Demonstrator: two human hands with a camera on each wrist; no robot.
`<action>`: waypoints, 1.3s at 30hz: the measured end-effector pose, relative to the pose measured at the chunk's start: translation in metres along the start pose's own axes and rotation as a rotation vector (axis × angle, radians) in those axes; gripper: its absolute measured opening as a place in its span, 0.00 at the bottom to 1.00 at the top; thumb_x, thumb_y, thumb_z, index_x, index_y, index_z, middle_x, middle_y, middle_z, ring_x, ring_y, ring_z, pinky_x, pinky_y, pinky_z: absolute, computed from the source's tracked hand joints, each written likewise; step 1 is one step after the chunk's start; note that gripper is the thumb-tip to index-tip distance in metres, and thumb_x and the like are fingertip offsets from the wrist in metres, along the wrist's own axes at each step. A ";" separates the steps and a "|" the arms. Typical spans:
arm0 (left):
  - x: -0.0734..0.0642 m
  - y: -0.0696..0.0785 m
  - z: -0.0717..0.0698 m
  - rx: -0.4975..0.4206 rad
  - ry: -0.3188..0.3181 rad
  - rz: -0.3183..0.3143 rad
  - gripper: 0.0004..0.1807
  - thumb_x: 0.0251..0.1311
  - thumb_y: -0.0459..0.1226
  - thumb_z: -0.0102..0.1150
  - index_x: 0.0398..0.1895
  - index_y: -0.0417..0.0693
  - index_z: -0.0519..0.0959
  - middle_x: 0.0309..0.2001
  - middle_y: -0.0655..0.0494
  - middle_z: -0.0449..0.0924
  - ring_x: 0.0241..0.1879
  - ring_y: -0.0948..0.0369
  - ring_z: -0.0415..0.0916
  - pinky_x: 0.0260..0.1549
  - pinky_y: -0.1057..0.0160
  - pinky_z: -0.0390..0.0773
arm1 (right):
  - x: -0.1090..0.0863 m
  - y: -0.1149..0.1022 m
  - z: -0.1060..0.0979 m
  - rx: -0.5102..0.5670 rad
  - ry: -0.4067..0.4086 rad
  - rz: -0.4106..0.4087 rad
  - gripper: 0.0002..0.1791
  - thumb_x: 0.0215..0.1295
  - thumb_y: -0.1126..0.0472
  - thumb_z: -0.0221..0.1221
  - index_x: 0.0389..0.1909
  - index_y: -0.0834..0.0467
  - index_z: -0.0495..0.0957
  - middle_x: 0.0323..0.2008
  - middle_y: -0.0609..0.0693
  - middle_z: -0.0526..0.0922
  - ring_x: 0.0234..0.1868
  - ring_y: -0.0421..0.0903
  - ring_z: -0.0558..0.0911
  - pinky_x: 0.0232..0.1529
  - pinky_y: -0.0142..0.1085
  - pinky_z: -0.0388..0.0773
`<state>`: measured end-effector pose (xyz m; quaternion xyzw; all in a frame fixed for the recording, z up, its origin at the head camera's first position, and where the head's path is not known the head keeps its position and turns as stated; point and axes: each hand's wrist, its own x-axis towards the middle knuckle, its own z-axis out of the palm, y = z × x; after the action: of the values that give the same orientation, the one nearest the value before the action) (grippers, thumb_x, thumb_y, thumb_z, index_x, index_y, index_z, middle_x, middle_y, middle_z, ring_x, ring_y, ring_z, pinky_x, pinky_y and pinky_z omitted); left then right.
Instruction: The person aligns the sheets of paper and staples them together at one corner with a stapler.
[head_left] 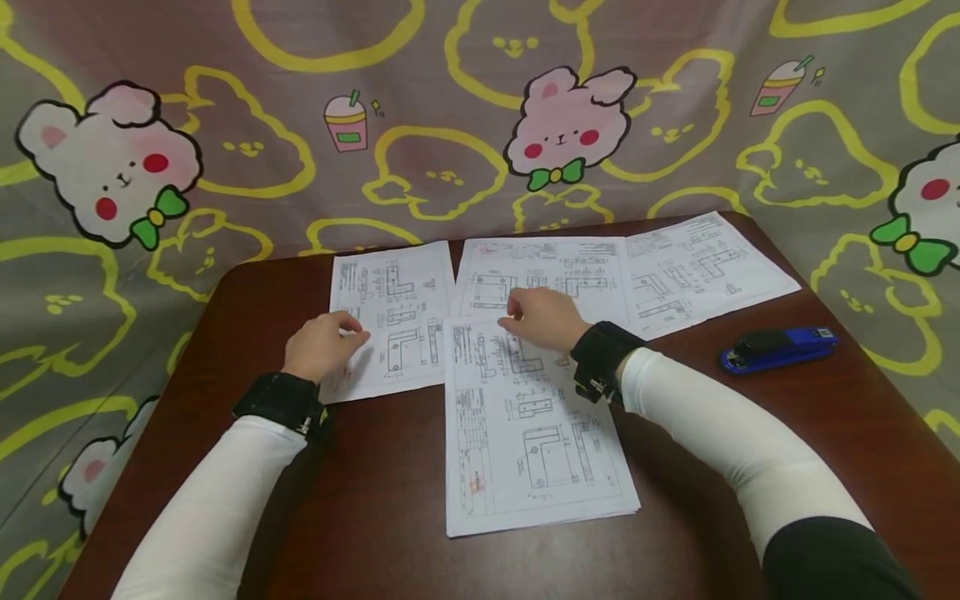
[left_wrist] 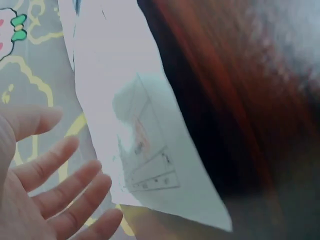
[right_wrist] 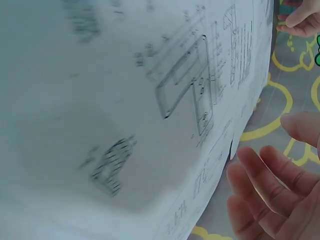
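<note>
A front stack of printed technical drawings lies squared up near the middle of the table. Over its upper part hovers my right hand, fingers loosely bent and holding nothing; the right wrist view shows those fingers spread beside a drawing sheet. My left hand is at the left edge of another drawing sheet, its relaxed fingers empty. In the left wrist view the left hand has its fingers apart, next to a sheet.
More drawing sheets lie at the back middle and back right, edges overlapping. A blue and black stapler rests on the right of the dark brown table. A patterned cloth hangs directly behind the table.
</note>
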<state>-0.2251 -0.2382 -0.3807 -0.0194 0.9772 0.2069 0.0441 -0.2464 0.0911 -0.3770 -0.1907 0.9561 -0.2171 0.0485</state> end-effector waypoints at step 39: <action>0.033 -0.012 -0.015 -0.220 -0.121 -0.386 0.33 0.58 0.38 0.65 0.60 0.31 0.62 0.51 0.33 0.69 0.44 0.42 0.69 0.45 0.46 0.75 | 0.061 -0.051 0.038 -0.181 -0.010 0.035 0.38 0.68 0.39 0.54 0.72 0.56 0.61 0.67 0.55 0.66 0.67 0.53 0.65 0.63 0.46 0.65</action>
<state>-0.2587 -0.2556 -0.3745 -0.1980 0.9225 0.3009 0.1391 -0.2788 0.0106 -0.3896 -0.1785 0.9748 -0.1281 0.0395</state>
